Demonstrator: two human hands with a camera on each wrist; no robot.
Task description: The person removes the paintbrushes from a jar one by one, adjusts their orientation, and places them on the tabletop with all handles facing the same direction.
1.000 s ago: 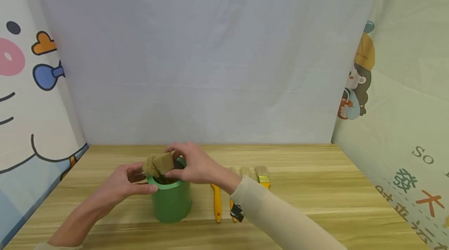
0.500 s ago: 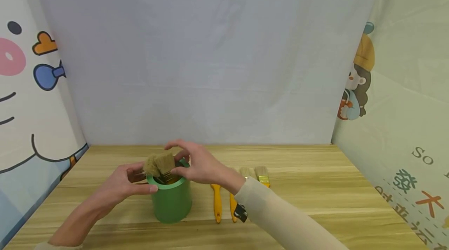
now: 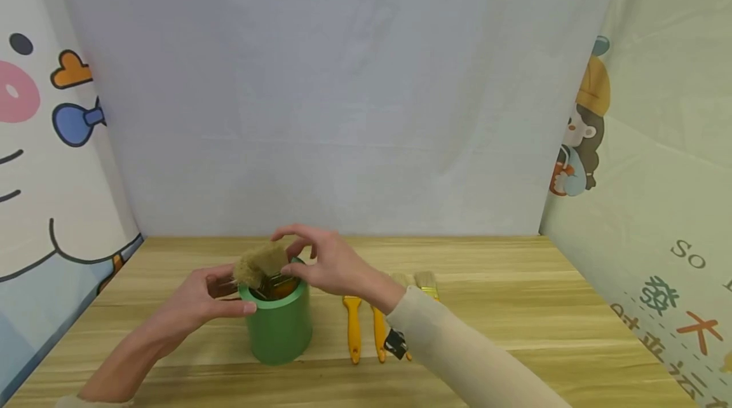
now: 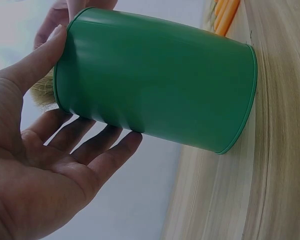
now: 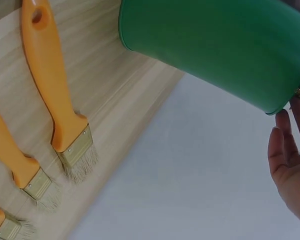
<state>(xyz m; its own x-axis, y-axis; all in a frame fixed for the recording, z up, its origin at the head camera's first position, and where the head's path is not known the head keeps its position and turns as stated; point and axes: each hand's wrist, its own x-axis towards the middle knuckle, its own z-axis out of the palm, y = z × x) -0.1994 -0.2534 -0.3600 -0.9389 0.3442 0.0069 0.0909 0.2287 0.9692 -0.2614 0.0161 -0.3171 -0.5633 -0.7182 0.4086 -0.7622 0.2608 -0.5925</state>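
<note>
My left hand [image 3: 200, 300] grips the green cylindrical container [image 4: 155, 80] near its rim, thumb on one side and fingers on the other. The container stands upright on the wooden table. Bristles of at least two paintbrushes stick up from its mouth, a bushy one [image 3: 247, 269] at the left and a flat one [image 3: 271, 259] beside it. Over the rim's right side, my right hand [image 3: 334, 268] pinches the flat paintbrush by its bristle end. The handles inside the container are mostly hidden. In the right wrist view, my right fingers [image 5: 284, 145] lie close to the rim.
Three paintbrushes with orange-yellow handles lie on the wooden table [image 3: 515, 312], right of the container; the nearest paintbrush [image 5: 52, 75] shows large in the right wrist view. My right forearm covers part of them. A pale curtain [image 3: 366, 109] hangs behind, with printed cloths at both sides.
My right hand has shifted slightly up and right, and the flat paintbrush's bristles have risen and moved a little right. The left hand and container stay in place.
</note>
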